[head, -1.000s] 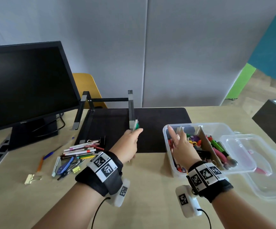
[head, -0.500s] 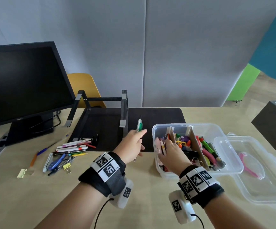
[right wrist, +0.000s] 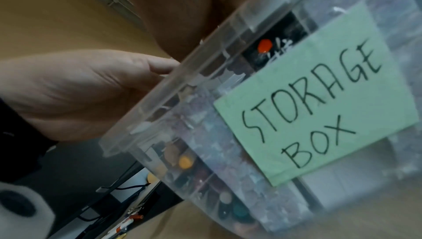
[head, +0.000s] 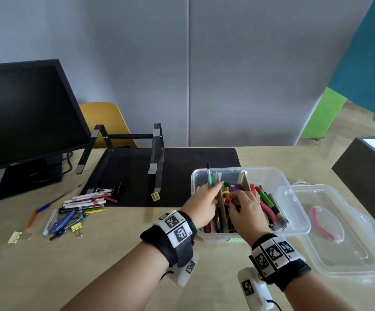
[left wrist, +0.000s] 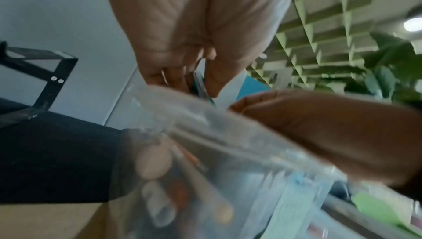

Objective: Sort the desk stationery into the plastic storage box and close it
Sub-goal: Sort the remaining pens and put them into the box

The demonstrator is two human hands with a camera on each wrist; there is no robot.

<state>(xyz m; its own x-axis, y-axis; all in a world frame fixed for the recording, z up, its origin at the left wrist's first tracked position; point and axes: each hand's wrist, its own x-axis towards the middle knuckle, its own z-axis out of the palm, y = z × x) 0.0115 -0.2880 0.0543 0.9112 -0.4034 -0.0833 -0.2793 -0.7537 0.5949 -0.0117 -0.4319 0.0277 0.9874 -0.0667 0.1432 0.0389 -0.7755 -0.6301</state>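
Here the left hand (head: 205, 204) pinches a green pen (head: 210, 179) nearly upright over the leftmost compartment of the open storage box (head: 271, 173), tip down, while the right hand (head: 244, 209), fingers curled among the middle compartment's contents, grasps nothing discernible.

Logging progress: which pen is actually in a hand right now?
The green pen, pinched upright by the left hand over the storage box's left compartment. The other pens lie loose on the desk by the monitor.
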